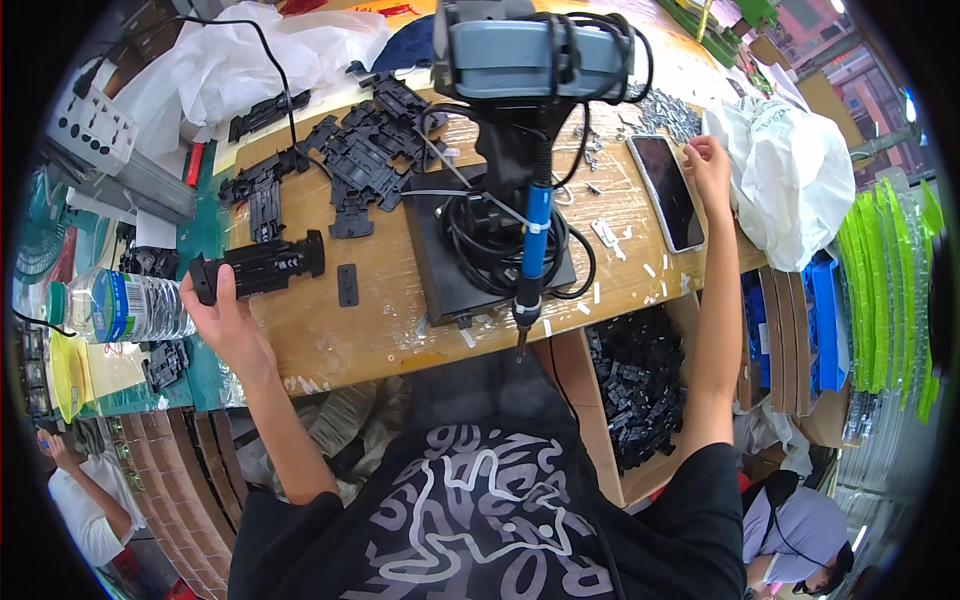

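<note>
My left hand (232, 325) grips a long black plastic part (268, 268) over the left side of the table, thumb on top. Just right of that part, a small flat black plate (347, 285) lies on the table. My right hand (708, 165) is at the far right, fingers curled together beside a dark-screened smartphone (667, 192) and a white plastic bag (785, 170). What its fingertips hold, if anything, is too small to make out. A pile of small metal pieces (665, 115) lies just beyond this hand.
A blue pen-shaped tool (537, 235) with a metal tip hangs mid-table before coiled black cables. Several black plastic parts (375, 150) lie behind. An open carton (635, 390) of black parts stands below the table edge. A water bottle (130, 305) lies left. Other people are at both lower sides.
</note>
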{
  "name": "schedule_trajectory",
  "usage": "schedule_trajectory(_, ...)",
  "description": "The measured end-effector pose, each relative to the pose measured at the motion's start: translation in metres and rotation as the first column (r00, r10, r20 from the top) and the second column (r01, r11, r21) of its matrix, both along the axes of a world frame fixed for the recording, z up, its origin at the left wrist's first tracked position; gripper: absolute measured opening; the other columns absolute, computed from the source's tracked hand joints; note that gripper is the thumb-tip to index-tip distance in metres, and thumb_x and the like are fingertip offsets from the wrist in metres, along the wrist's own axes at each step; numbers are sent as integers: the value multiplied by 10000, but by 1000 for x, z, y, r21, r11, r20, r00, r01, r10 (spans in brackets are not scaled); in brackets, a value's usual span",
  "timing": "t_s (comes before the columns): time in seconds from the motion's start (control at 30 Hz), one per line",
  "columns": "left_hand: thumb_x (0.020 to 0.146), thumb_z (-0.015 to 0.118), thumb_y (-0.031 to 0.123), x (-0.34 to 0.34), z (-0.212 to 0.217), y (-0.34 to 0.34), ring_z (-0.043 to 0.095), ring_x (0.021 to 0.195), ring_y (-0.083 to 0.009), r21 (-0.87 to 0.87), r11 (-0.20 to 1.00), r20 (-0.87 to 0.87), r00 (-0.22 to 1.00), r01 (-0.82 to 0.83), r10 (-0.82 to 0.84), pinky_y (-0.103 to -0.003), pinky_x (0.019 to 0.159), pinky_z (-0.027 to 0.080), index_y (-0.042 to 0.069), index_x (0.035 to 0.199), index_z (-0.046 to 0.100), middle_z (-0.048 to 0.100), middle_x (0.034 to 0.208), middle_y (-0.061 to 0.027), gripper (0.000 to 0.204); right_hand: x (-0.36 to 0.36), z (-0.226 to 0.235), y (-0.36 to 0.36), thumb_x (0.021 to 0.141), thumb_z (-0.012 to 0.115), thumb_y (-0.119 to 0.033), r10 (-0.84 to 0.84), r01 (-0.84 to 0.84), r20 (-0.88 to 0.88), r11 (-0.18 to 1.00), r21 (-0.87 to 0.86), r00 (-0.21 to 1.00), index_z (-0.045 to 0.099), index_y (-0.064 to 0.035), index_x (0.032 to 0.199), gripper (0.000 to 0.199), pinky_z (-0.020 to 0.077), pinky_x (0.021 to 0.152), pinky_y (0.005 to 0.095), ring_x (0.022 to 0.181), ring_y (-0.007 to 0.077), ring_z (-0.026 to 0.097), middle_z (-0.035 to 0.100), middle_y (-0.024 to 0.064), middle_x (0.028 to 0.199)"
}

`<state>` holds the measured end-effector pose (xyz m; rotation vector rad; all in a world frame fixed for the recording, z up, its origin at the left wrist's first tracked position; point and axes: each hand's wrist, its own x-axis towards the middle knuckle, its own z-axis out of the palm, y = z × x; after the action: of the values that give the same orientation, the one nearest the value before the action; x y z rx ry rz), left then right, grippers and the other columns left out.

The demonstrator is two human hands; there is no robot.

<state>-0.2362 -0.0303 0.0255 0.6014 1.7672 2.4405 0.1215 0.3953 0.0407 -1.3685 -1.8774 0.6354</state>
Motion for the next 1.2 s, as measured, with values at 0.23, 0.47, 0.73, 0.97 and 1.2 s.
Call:
schedule_trajectory(0.23,771,492,1,51,20,-5,477,951,-208,138,983,98,985,125,-139,-364,853,367,6,1118,352,474,1026,-109,374,13,2,-85,765,571,-53,185,-149,-339,980,130,923,560,16,844,105,447,550,206,642,95,536,567,48,753)
schedule_trajectory(0.47,765,495,1,107,36,-27,513,900,-171,151,988,213,977,-15,-17,-326,810,401,-11,1087,411,515,992,-85,334,50,-31,-76,782,558,-47,40,29,-503,991,129,864,574,12,912,143,412,663,209,722,90,502,566,45,824)
schedule_trajectory(0.73,786,494,150,169,52,-38,558,745,-122,-92,991,264,958,-92,113,-238,637,469,-10,1030,457,554,884,-76,293,67,-37,-77,789,549,-25,108,-90,-682,994,62,723,537,36,958,180,438,708,223,784,124,521,553,77,890)
schedule_trajectory(0.97,704,601,0,211,42,-24,507,938,-156,118,993,349,935,23,-64,-299,848,387,-3,1141,398,499,1058,-89,481,66,-35,-78,782,544,5,157,-74,-636,985,155,756,536,50,971,195,446,703,218,780,127,531,560,93,890)
schedule_trajectory(1.2,701,633,24,230,34,-18,579,796,-330,275,886,407,790,373,-458,-403,597,543,60,812,311,471,977,-204,342,28,-6,-207,763,491,82,363,-210,-592,926,313,720,524,39,862,113,425,657,252,711,179,505,528,133,801)
